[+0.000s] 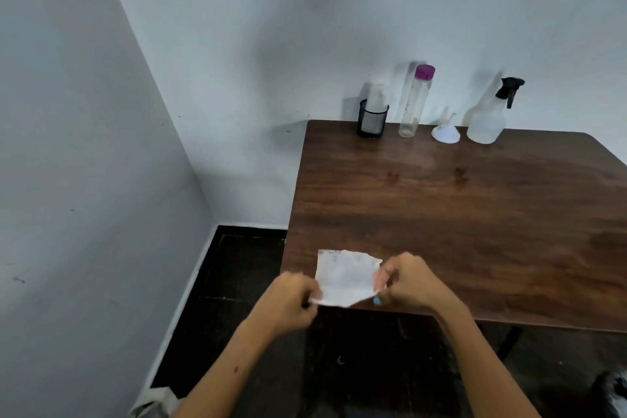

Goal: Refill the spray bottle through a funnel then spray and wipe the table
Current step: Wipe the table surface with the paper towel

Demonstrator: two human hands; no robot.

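A white paper tissue (344,276) is stretched between my two hands over the near left corner of the dark wooden table (475,214). My left hand (293,302) pinches its lower left corner. My right hand (409,280) pinches its right edge. Against the far wall stand a translucent spray bottle with a black trigger head (488,117), a small white funnel lying mouth down (445,132) just left of it, and a tall clear bottle with a purple cap (415,102).
A black mesh cup (372,120) holding a pale container stands at the table's far left corner. Grey walls close in on the left and behind. Dark floor (237,282) lies left of the table. The tabletop shows faint wet sheen near the middle.
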